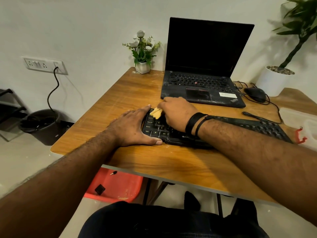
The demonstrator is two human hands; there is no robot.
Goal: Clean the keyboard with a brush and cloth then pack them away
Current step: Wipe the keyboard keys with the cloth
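A black keyboard (267, 129) lies across the wooden table (130, 93), its right half dusty. My right hand (176, 112) grips a yellow cloth (156, 113) and holds it down on the keys at the keyboard's far left corner. My left hand (132, 126) lies flat on the table with straight fingers against the keyboard's left edge and its thumb along the front edge. I see no brush.
A dusty open laptop (204, 66) stands behind the keyboard. A small flower pot (142, 67) is at the back left, a black mouse (255, 94) with cables and a white planter (274, 79) at the right. A clear plastic container (301, 121) with a red clip sits at the right edge.
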